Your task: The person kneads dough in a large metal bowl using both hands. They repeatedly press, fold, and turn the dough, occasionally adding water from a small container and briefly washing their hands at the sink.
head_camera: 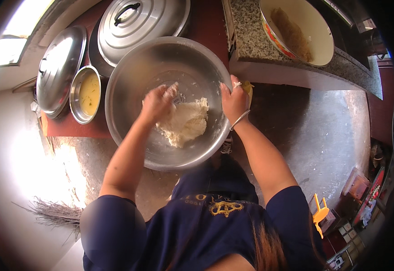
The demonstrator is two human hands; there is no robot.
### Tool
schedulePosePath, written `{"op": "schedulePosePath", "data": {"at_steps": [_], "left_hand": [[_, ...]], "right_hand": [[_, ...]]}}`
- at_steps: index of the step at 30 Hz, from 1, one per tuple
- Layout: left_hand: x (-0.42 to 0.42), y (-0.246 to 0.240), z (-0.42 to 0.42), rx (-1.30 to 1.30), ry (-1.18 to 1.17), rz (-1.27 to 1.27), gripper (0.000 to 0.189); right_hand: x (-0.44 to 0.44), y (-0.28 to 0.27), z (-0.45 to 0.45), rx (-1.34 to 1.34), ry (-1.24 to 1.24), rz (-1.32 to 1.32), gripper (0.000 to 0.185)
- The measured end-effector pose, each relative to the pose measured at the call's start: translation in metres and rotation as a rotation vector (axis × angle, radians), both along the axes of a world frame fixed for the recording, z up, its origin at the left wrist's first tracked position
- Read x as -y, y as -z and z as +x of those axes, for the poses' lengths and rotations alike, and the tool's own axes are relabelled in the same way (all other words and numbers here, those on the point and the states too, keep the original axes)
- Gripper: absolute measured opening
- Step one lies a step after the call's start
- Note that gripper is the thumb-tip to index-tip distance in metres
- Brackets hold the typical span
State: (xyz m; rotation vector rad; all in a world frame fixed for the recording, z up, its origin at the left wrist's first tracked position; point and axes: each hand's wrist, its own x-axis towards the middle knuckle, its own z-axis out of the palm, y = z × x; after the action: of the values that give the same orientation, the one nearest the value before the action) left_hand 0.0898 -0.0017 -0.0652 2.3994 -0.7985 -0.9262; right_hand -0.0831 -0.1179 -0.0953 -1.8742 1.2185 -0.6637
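A large metal basin sits before me, its near side reaching past the table's edge. In it lies a rough, pale lump of dough, with crumbs scattered on the metal around it. My left hand is inside the basin at the dough's upper left, floury and slightly blurred. Its fingers look curled and partly hidden, so their hold on the dough is unclear. On the right, my right hand grips the basin's rim, thumb on the inner side, a bit of dough stuck to its fingers.
Left of the basin stands a metal bowl of yellow liquid with green bits. Lidded pots and another metal lid are behind it on the red table. An enamel basin rests on the granite counter. Twigs lie lower left.
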Motion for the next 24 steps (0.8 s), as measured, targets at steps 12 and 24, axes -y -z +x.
{"op": "schedulePosePath", "data": {"at_steps": [12, 24], "left_hand": [[-0.006, 0.043, -0.055, 0.63, 0.365, -0.098, 0.029], [0.05, 0.092, -0.005, 0.59, 0.095, -0.051, 0.027]], "right_hand": [[0.003, -0.002, 0.004, 0.102, -0.043, -0.012, 0.033], [0.013, -0.003, 0.007, 0.095, -0.093, 0.079, 0.035]]}}
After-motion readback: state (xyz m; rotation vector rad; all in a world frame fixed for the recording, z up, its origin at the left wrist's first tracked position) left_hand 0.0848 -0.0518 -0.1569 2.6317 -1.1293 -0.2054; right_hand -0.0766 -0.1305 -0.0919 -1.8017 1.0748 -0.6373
